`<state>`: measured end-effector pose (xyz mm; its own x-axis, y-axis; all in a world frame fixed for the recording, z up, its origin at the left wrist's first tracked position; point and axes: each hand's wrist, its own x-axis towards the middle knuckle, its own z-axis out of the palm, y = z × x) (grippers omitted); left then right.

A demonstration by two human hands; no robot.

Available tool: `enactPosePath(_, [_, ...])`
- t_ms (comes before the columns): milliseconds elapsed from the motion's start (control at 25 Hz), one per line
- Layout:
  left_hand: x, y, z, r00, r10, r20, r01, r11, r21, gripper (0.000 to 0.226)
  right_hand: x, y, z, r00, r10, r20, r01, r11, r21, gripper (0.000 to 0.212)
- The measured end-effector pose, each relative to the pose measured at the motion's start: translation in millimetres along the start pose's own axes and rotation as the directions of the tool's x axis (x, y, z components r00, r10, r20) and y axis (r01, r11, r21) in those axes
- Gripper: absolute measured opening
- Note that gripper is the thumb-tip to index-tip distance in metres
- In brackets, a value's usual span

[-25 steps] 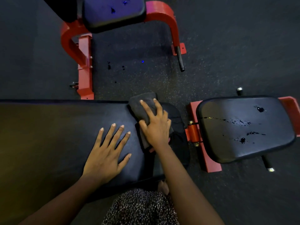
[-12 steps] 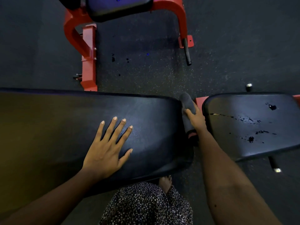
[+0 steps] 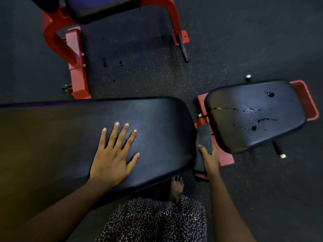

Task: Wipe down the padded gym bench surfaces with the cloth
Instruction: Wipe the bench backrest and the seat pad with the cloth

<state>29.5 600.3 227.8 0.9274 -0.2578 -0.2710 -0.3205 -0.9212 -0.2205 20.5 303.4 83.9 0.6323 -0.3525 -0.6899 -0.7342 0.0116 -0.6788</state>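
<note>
Both hands work apart. The left hand (image 3: 111, 154) lies flat with fingers spread on the long padded surface (image 3: 52, 137), bracing. The right hand (image 3: 210, 159) curls around the dark cloth (image 3: 203, 137) and holds it against the rounded end of that surface, in the gap before the smaller seat pad (image 3: 236, 95). The cloth is bunched into a thick roll, hangs partly below the edge, and sits close to the red frame (image 3: 225, 158).

The step in hand looks like wiping the end rim. To do it well, the person should keep the cloth folded thick against the vinyl and run it along the whole curve, from the far corner to the near one, with steady pressure. It should stay clear of the hinge hardware.

The seat pad carries dark spots (image 3: 253, 128) and a thin streak, so it probably comes next. Whether they are liquid or damage cannot be told. A fresh face of the cloth there would avoid smearing.
</note>
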Motion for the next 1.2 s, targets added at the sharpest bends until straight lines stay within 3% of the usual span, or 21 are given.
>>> enactPosePath(80, [0.2,1.1,-0.2,1.0,0.003,-0.016,-0.003,1.0,-0.011,0.068,-24.6,12.1,12.4,0.991,0.076,-0.113,-0.055,0.983,0.178,0.069])
enactPosePath(200, [0.6,-0.1,0.0,0.999,0.022,-0.034,-0.023,0.999,-0.028,0.068,-57.5,16.0,40.3,0.944,0.117,-0.307,0.022,0.911,0.413,0.065])
enactPosePath(320, [0.1,0.0,-2.2,1.0,0.02,0.002,-0.02,0.999,-0.031,0.068,-82.2,7.6,64.6,0.884,0.22,-0.412,0.063,0.817,0.573,0.064])
enactPosePath(480, [-4.0,-5.1,-11.8,0.998,0.05,0.037,-0.046,0.993,-0.109,0.064,-134.5,-7.8,96.8,0.825,0.3,-0.479,0.008,0.841,0.541,0.072])
enactPosePath(600, [-21.4,-22.7,-24.3,0.98,0.194,0.045,-0.175,0.947,-0.27,0.06,-184.2,-23.3,127.4,0.814,0.338,-0.473,-0.064,0.861,0.505,0.071])
enactPosePath(800, [-95.9,-99.2,-35.9,0.905,0.424,0.026,-0.414,0.894,-0.169,0.077,-262.9,-36.0,180.2,0.841,0.311,-0.443,-0.091,0.888,0.451,0.074])
enactPosePath(1000, [-159.4,-188.1,-37.7,0.938,0.347,0.011,-0.347,0.937,0.04,0.072,-320.1,-33.1,225.4,0.904,0.203,-0.375,-0.029,0.906,0.422,0.076])
enactPosePath(1200, [-220.6,-228.3,-47.4,0.985,0.174,0.005,-0.174,0.981,0.085,0.074,-368.9,-35.4,254.1,0.947,0.103,-0.306,0.023,0.924,0.383,0.078])
